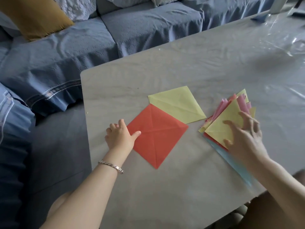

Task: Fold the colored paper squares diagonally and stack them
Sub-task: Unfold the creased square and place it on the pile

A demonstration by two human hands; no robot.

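Note:
A red paper square [157,134] lies flat and unfolded on the table, with crossed diagonal creases. My left hand [119,134] rests at its left corner, thumb on the paper and fingers curled at the edge. Behind it lies a yellow square [177,104] with one diagonal crease. To the right sits a stack of folded triangles [227,123] in yellow, pink, red and blue, with a yellow one on top. My right hand [244,134] hovers over or touches that stack with fingers spread; it is motion-blurred.
The grey table [165,187] is covered with clear plastic film [272,38] that wrinkles at the far right. A blue sofa [66,47] with a mustard cushion [33,15] stands beyond the table's left and far edges.

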